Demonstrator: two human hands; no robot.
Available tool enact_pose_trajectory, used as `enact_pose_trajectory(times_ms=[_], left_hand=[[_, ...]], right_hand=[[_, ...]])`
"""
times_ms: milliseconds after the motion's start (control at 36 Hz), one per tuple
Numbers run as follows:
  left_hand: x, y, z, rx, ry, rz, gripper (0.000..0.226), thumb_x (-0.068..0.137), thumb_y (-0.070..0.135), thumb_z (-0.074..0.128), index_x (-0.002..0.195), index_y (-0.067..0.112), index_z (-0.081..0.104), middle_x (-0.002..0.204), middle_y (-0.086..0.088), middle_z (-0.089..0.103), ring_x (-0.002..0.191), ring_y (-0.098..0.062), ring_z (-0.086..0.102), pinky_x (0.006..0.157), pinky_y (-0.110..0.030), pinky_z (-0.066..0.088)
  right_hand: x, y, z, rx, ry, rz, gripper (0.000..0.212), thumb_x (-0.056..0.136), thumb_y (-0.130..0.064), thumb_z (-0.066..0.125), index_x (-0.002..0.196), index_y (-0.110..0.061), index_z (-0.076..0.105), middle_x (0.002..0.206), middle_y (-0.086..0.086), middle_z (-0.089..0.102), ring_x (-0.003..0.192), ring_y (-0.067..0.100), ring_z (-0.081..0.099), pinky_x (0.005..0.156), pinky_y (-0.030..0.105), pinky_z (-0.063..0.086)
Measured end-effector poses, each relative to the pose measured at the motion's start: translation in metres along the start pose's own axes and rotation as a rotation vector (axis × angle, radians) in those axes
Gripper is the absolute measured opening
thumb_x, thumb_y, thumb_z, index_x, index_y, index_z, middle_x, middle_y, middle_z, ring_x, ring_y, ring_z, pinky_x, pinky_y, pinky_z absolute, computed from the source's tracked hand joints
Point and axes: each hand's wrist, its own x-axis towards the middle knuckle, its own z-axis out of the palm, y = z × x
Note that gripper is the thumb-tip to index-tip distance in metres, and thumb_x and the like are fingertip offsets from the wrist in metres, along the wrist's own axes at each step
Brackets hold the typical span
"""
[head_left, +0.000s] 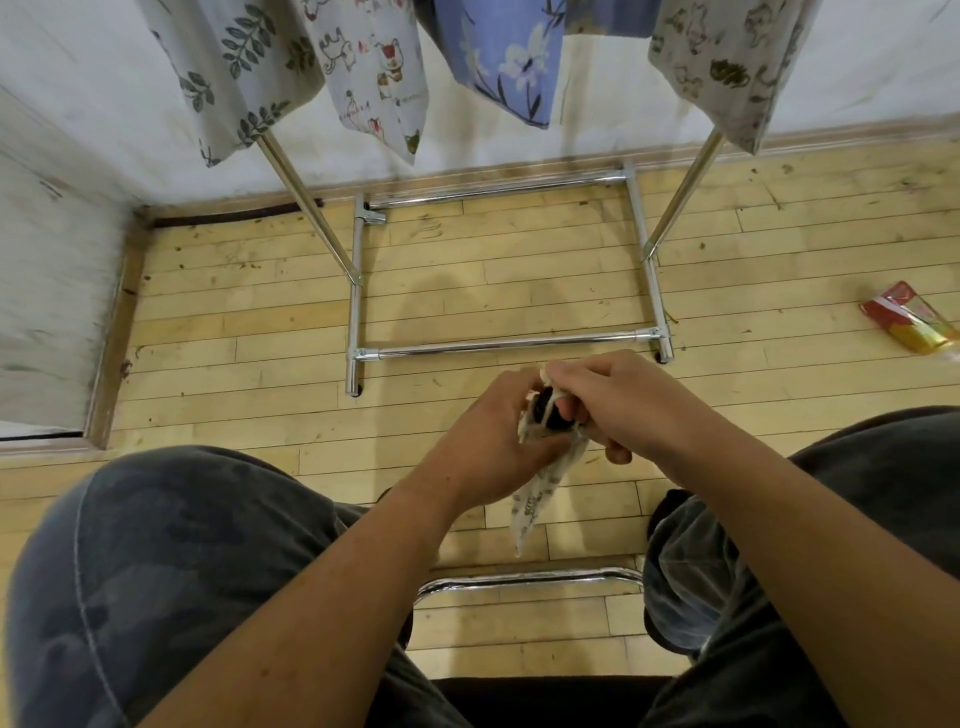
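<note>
A small leaf-printed cloth (535, 501) is held between the knees, above the wooden floor (519, 291). Its bunched top is gripped by the curled left hand (483, 441), and its upper edge is pinched by the right hand (618, 405). Something dark (548, 415), possibly wrapped inside, is glimpsed between the fingers.

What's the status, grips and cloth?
Left grip and right grip both hold the bunched leaf-print cloth. Its tail hangs loose. Nothing blocks them.
</note>
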Motion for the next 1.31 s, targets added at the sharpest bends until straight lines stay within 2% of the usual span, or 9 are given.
enact_pose_trajectory(times_ms=[83,194,333,417,611,750,861,1139,1306], left_hand=[[0.001,0.004,-0.002,-0.084,0.041,-0.044,0.049,0.091,0.037,0.077,0.121,0.035,0.039,0.119,0.025,0.056,0.109,0.009,0.056,0.090,-0.024,0.054],[0.001,0.008,-0.003,-0.075,0.039,0.021,0.061,0.088,0.045,0.077,0.135,0.046,0.038,0.132,0.017,0.057,0.119,-0.001,0.055,0.093,-0.025,0.049],[0.000,0.007,-0.001,-0.016,-0.008,0.069,0.042,0.090,0.055,0.070,0.128,0.047,0.055,0.137,0.011,0.041,0.130,-0.009,0.039,0.103,-0.029,0.040],[0.000,0.011,-0.002,-0.073,0.015,0.075,0.044,0.090,0.055,0.070,0.130,0.044,0.053,0.137,0.012,0.041,0.130,-0.009,0.043,0.107,-0.033,0.046],[-0.002,0.022,-0.003,-0.188,0.025,0.111,0.039,0.094,0.045,0.072,0.126,0.032,0.055,0.111,0.015,0.065,0.100,-0.003,0.067,0.083,-0.025,0.058],[-0.006,0.036,-0.006,-0.245,0.060,0.202,0.004,0.097,0.009,0.066,0.096,0.012,0.063,0.085,0.003,0.065,0.082,-0.018,0.064,0.068,-0.028,0.054],[-0.007,0.031,-0.005,-0.225,0.019,0.142,0.037,0.095,-0.003,0.056,0.077,0.030,0.054,0.070,0.028,0.063,0.068,0.008,0.059,0.064,-0.008,0.044],[-0.002,0.028,-0.002,-0.203,0.021,0.120,0.023,0.098,0.020,0.062,0.088,0.039,0.053,0.077,0.020,0.064,0.065,0.000,0.057,0.060,-0.014,0.045],[-0.001,0.027,-0.006,-0.202,0.030,0.081,0.024,0.097,0.027,0.065,0.095,0.045,0.051,0.083,0.026,0.065,0.075,0.010,0.060,0.065,-0.007,0.044]], right_hand=[[-0.001,-0.003,-0.001,0.019,0.010,-0.018,0.057,0.105,-0.054,0.043,0.068,-0.016,0.060,0.043,-0.013,0.049,0.042,0.006,0.040,0.048,0.023,0.036],[-0.002,-0.005,-0.001,0.003,0.040,-0.064,0.063,0.104,-0.062,0.038,0.062,-0.018,0.056,0.042,-0.013,0.044,0.037,0.002,0.037,0.050,0.024,0.036],[-0.007,-0.008,0.001,-0.045,0.040,-0.131,0.063,0.103,-0.061,0.039,0.059,-0.018,0.053,0.045,-0.011,0.048,0.040,0.000,0.041,0.055,0.022,0.036],[-0.010,-0.012,-0.001,-0.031,0.050,-0.168,0.064,0.104,-0.059,0.039,0.057,-0.017,0.053,0.047,-0.009,0.050,0.041,0.001,0.042,0.057,0.024,0.038],[-0.017,-0.019,0.000,-0.025,0.081,-0.260,0.062,0.108,-0.046,0.038,0.067,-0.008,0.063,0.042,-0.015,0.051,0.040,0.000,0.049,0.054,0.014,0.033],[-0.018,-0.022,0.000,0.042,-0.015,-0.259,0.057,0.107,-0.048,0.041,0.071,-0.011,0.066,0.048,-0.010,0.043,0.039,0.004,0.040,0.042,0.011,0.032],[-0.019,-0.022,0.001,0.118,-0.164,-0.198,0.053,0.104,-0.051,0.047,0.080,-0.008,0.067,0.057,0.002,0.040,0.041,0.011,0.031,0.042,0.024,0.031],[-0.018,-0.019,-0.002,0.162,-0.194,-0.149,0.045,0.106,-0.040,0.049,0.097,0.002,0.062,0.052,0.000,0.034,0.043,0.013,0.027,0.045,0.028,0.029],[-0.018,-0.020,-0.004,0.225,-0.252,-0.129,0.041,0.107,-0.037,0.049,0.105,0.000,0.065,0.059,0.004,0.030,0.046,0.013,0.026,0.045,0.029,0.034]])
